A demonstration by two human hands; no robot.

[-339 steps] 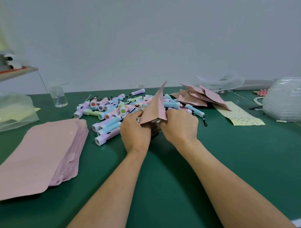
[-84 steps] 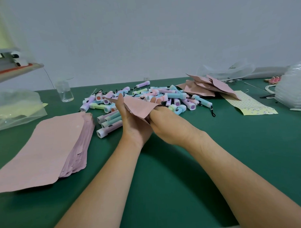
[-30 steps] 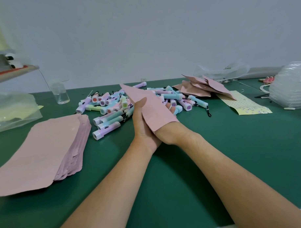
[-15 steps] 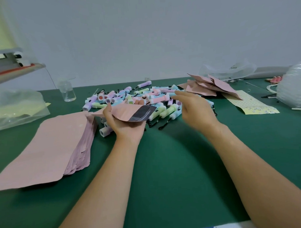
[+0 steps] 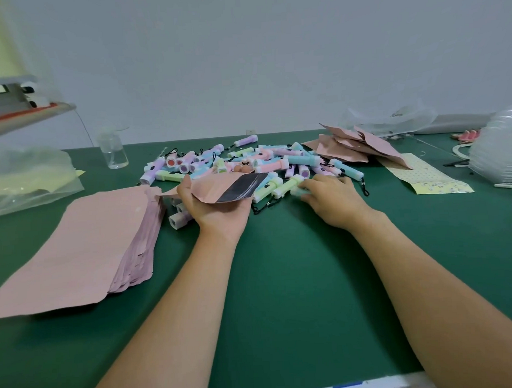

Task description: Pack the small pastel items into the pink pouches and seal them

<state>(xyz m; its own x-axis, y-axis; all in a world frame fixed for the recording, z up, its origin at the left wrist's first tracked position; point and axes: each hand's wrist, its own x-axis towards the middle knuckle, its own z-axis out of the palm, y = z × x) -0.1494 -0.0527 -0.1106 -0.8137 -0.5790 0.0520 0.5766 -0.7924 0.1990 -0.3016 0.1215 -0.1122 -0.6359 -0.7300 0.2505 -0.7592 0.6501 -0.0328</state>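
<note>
A heap of small pastel flashlight-shaped items (image 5: pixel 265 164) with black cords lies on the green table at centre. My left hand (image 5: pixel 217 208) holds a pink pouch (image 5: pixel 219 188) flat, its dark open mouth facing right. My right hand (image 5: pixel 330 195) lies on the right edge of the heap, its fingers curled round a pale green item (image 5: pixel 299 191). A thick stack of flat pink pouches (image 5: pixel 76 243) lies at the left. Several filled pink pouches (image 5: pixel 354 147) are piled at the back right.
A clear glass jar (image 5: pixel 113 152) stands at the back left beside a plastic bag (image 5: pixel 25 178). A yellow patterned sheet (image 5: pixel 425 176) and a stack of clear plastic (image 5: pixel 500 153) lie at the right. Bare green table (image 5: pixel 281 294) stretches in front of the heap.
My right hand has left the pouch, reached right into the heap and closed on a pale green item. My left hand now holds the opened pouch alone, lower and flatter.
</note>
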